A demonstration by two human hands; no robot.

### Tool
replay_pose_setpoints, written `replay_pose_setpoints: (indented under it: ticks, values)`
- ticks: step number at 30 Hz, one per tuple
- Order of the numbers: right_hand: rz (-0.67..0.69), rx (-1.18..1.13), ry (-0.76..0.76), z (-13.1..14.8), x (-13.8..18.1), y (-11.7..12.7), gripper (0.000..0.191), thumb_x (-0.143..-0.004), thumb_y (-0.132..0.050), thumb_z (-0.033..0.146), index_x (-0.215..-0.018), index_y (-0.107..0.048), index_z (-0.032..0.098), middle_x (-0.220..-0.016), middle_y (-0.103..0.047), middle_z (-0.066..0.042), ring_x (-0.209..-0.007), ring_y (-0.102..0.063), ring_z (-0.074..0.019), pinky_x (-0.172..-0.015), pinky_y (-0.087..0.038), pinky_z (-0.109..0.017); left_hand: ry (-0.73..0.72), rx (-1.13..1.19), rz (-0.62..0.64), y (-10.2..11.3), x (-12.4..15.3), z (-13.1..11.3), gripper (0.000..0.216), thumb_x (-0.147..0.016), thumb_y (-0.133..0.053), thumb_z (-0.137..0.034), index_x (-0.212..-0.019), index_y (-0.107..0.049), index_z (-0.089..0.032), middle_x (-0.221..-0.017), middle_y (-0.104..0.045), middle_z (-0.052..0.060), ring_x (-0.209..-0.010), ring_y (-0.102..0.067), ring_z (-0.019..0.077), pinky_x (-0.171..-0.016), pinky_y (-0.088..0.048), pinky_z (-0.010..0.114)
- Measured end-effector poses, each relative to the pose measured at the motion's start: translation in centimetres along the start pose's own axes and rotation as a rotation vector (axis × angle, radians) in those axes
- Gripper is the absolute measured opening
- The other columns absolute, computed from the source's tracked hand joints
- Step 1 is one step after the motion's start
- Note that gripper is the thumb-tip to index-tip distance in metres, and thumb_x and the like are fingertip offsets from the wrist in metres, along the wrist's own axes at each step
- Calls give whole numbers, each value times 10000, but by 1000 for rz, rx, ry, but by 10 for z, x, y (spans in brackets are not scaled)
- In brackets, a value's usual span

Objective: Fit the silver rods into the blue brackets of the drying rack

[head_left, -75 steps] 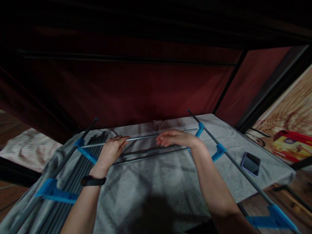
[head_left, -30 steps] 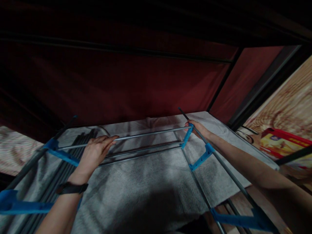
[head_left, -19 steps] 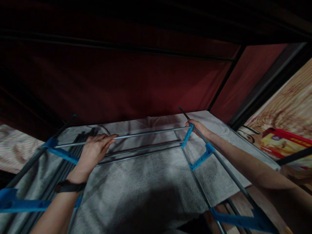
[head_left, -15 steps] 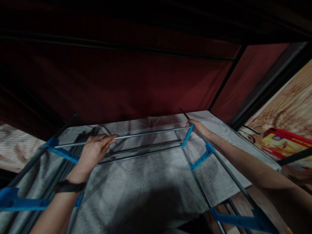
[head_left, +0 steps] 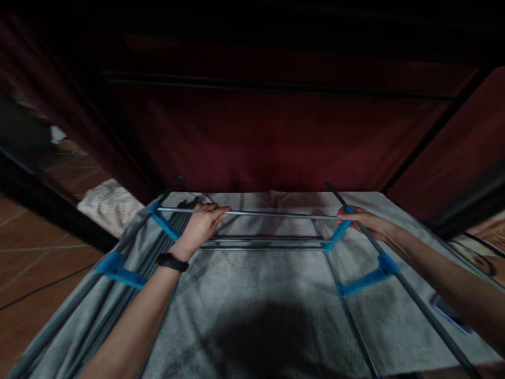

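A grey metal tube (head_left: 276, 214) runs crosswise between two sides of a frame of tubes and blue plastic connectors. My left hand (head_left: 202, 223), with a dark band at the wrist, is closed over this tube near its left end. That end meets a blue connector (head_left: 165, 222). At the other end, the fingers of my right hand (head_left: 369, 222) are closed around the right blue connector (head_left: 338, 236), where the crosswise tube meets the side tube; the fingertips touch the tube's end. Lower crosswise tubes (head_left: 272, 247) lie behind and below. Nearer connectors (head_left: 366, 278) join the side tubes.
Several loose tubes (head_left: 145, 266) lie bundled on the left of the grey cloth (head_left: 252, 284). A dark red fabric wall (head_left: 276, 142) with black bars stands behind. A phone-like object (head_left: 450, 315) lies under my right forearm. Tiled floor (head_left: 43, 237) shows at left.
The view has swung left, so the frame and both hands appear farther right. Both hands keep their hold at much the same places. The red and yellow box has left view.
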State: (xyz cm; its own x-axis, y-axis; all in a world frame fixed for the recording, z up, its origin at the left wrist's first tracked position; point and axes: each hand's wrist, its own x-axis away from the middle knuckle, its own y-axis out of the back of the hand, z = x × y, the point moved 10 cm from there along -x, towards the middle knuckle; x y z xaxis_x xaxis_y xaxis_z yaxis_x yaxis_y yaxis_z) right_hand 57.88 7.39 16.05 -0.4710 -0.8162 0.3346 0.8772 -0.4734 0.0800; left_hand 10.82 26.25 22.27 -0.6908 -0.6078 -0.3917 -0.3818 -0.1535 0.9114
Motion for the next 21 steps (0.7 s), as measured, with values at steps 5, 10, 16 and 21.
replay_pose_setpoints:
  ticks: [5,10,16,21]
  values:
    - [-35,49,0,-8,-15,11,235,-801,-888,72,-837,-761,266,-862,-781,-73,-881,-840,-242,-791,-685,-243,11,18,21,-4,2,-5,364,-1166,-545,-349,-1360,-827,-224,-1110,-819,141,-1127,-762,313,-1069,-499,458]
    - [-77,76,-30,-9,-14,14,242,-743,-889,112,-845,-773,298,-954,-810,-131,-898,-861,-261,-804,-692,-251,30,-9,70,-4,4,-4,323,-1147,-546,-288,-1296,-823,-217,-1157,-814,155,-1149,-756,323,-1090,-491,475]
    - [-136,100,-53,-3,-5,13,324,-673,-876,123,-842,-715,348,-896,-813,-141,-902,-882,-303,-751,-712,-285,201,-54,36,27,23,40,410,-974,-678,-165,-1337,-843,-258,-1366,-821,163,-1347,-715,365,-1229,-482,574]
    - [-145,105,-95,-7,-10,18,326,-693,-855,100,-845,-700,342,-905,-819,-158,-867,-877,-301,-697,-707,-294,491,15,9,76,49,104,666,-906,-600,-141,-1551,-748,-218,-1564,-751,152,-1472,-669,351,-1260,-520,494]
